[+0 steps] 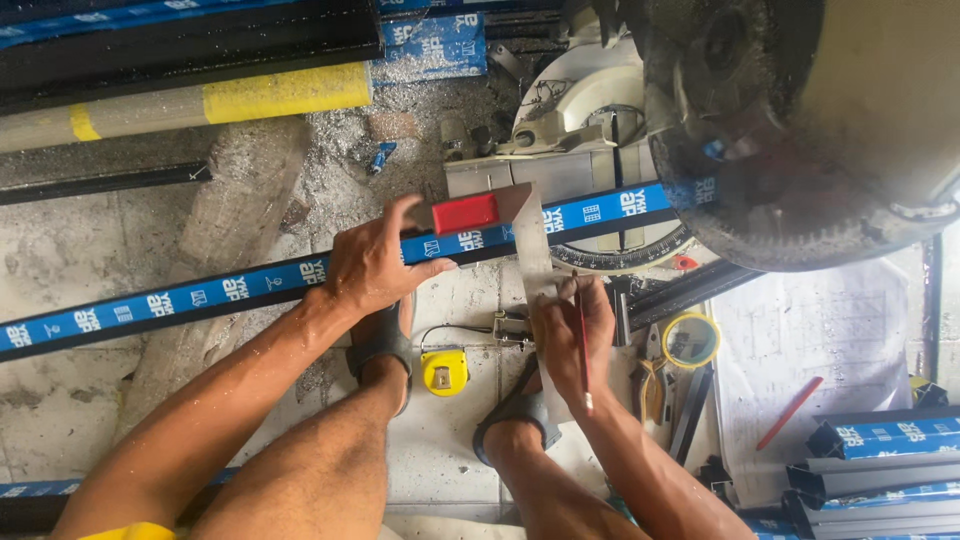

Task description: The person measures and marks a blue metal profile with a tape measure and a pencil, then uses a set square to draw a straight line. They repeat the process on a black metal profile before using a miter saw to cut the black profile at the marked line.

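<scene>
A steel square (pixel 520 235) with a red stock (pixel 465 213) lies across a long blue-wrapped profile (pixel 200 293). The red stock sits along the profile's far edge, and the blade runs from there across the profile toward the person, its long axis almost at right angles to the profile. The profile itself runs low left to high right across the floor and passes onto the base of a mitre saw (pixel 600 120).

The left hand (pixel 375 265) presses flat on the profile just left of the square, fingers spread; the forefinger reaches up beside the red stock and the thumb points at the blade, just beside it. It grips nothing.

The right hand (pixel 570 335) rests on the near end of the blade, fingertips on the steel, and holds a red pencil (pixel 583 345) between its fingers, the pencil lying nearly along the blade's line with its upper end by the blade edge.

Between the sandalled feet lies a yellow tape measure (pixel 444 371). To the right are a roll of tape (pixel 690 340), a paper drawing (pixel 820 340) with a second red pencil (pixel 790 412) on it, and stacked profiles (pixel 880 470). Metal chips dust the floor (pixel 60 250).
</scene>
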